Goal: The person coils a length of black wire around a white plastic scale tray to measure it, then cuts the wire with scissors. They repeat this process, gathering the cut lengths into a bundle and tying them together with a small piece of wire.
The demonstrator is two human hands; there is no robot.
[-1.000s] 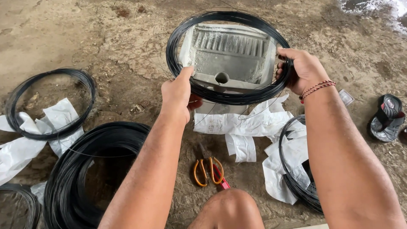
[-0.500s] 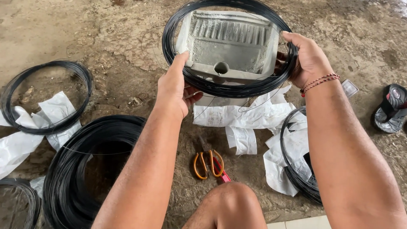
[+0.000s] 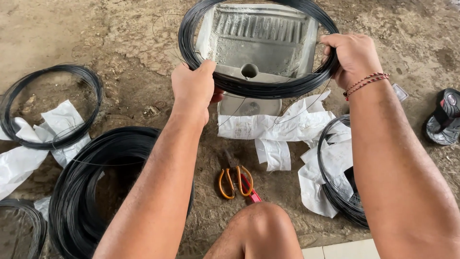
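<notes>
The wire coil [image 3: 258, 88] has come up and nearer to me over the last second, and both my hands have climbed with it. My left hand [image 3: 194, 88] is clamped tight on the coil's lower left rim, fingers wrapped over the bundle, thumb pressing on the near side. My right hand [image 3: 352, 57] is closed in a fist round the right rim, a red thread bracelet [image 3: 366, 82] at the wrist. Neither grip has any slack showing; the black strands run straight through both palms. The coil hangs in the air between my hands, tilted with its far edge running up to the top of the view.

Through the ring I see a dusty grey metal tray [image 3: 261, 41] on the dirt floor [image 3: 96, 33] beyond, with a round hole near its front lip. Under the coil lie crumpled white paper wrappers [image 3: 278, 127]. Orange-handled cutters [image 3: 235, 182] sit on the ground between my arms, just ahead of my knee [image 3: 261, 225]. A thick stack of wire [image 3: 81, 192] sits close under my left forearm, and a thinner coil [image 3: 50, 105] lies further left, well apart. Another coil on paper [image 3: 340, 187] crowds my right forearm. A sandal [image 3: 445, 117] lies far right. Open room is mostly straight ahead and up.
</notes>
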